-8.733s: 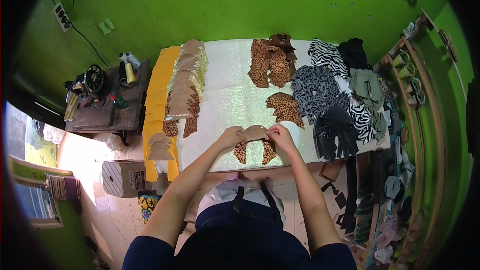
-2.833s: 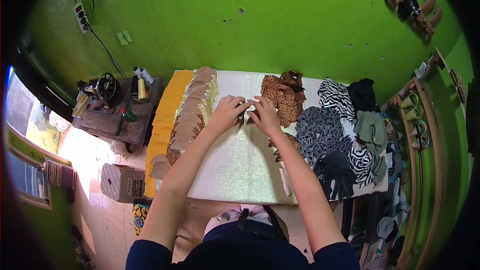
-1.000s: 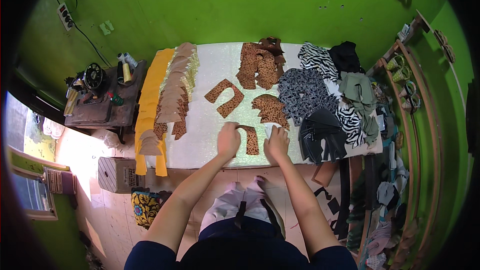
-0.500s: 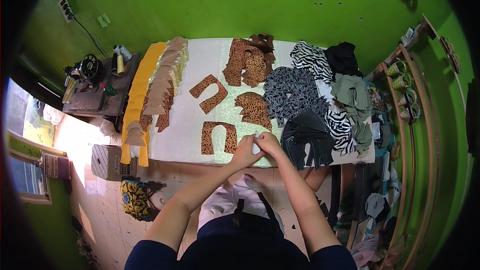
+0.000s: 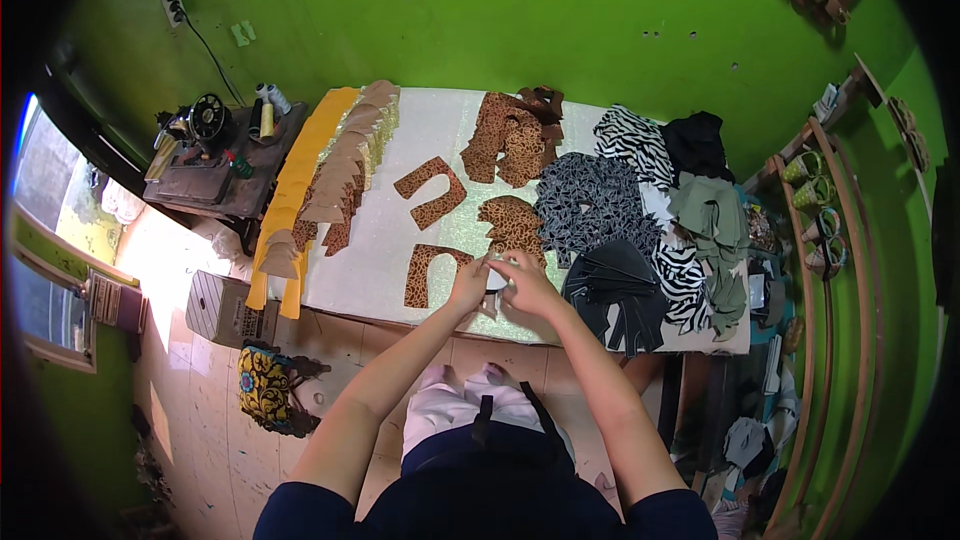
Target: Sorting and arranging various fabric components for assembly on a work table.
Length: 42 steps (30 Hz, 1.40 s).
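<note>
My left hand (image 5: 468,286) and my right hand (image 5: 524,281) meet at the near edge of a glittery white table sheet (image 5: 380,260). Together they pinch a small pale piece (image 5: 496,278) whose kind I cannot tell. Just left of my left hand lies a leopard-print U-shaped cut piece (image 5: 424,273). A second one (image 5: 432,191) lies farther back on the sheet. A third leopard piece (image 5: 512,221) lies just beyond my hands.
A row of tan and beige cut pieces (image 5: 338,176) runs along an orange strip (image 5: 286,192) on the left. Leopard (image 5: 508,126), grey (image 5: 588,202), zebra (image 5: 632,140), black (image 5: 616,290) and olive (image 5: 712,216) piles fill the back and right. A sewing machine (image 5: 204,126) stands far left, a shelf (image 5: 830,240) far right.
A leopard piece now lies flat on the sheet left of my hands. My hands have come together at the near edge on a small pale piece.
</note>
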Tool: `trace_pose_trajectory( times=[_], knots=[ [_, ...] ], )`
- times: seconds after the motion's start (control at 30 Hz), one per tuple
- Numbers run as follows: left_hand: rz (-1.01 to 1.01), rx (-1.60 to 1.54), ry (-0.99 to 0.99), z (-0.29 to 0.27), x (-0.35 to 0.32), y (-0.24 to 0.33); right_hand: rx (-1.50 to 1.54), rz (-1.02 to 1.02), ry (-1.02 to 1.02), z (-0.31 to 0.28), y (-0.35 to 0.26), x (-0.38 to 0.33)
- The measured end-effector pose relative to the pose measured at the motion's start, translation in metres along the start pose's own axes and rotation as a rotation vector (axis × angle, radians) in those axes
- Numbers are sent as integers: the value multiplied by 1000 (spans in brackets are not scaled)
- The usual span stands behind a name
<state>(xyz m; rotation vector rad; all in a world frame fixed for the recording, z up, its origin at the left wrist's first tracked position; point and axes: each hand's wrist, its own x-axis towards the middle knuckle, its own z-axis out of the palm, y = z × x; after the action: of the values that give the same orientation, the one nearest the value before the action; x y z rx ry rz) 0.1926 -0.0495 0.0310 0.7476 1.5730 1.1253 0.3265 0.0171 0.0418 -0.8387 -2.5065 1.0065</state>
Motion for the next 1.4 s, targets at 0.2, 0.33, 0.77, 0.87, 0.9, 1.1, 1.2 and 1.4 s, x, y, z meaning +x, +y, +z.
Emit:
trace_pose_trajectory(
  times=[0.2, 0.33, 0.77, 0.87, 0.9, 1.1, 1.2, 1.4],
  knots=[
    [-19, -275, -56, -12, 4, 2, -374, -338, 211, -6, -6, 6],
    [-4, -361, -70, -15, 7, 5, -456, -414, 189, -6, 1, 6],
    [-31, -363, -56, -16, 13, 2, -485, -450, 157, -7, 3, -2],
    [9, -556, 61, -16, 16, 2, -456, -461, 169, -9, 7, -5],
    [7, -556, 59, -19, 18, 2, -431, -474, 184, -10, 10, -7],
    [-18, -555, 188, -41, 19, 2, -197, -178, 117, -5, 15, -10],
    [20, -510, 282, -36, 18, 9, -130, -166, 140, 0, 14, -7],
    [199, -369, 428, -45, 26, -7, -5, -7, -31, 10, 8, 2]
  ],
)
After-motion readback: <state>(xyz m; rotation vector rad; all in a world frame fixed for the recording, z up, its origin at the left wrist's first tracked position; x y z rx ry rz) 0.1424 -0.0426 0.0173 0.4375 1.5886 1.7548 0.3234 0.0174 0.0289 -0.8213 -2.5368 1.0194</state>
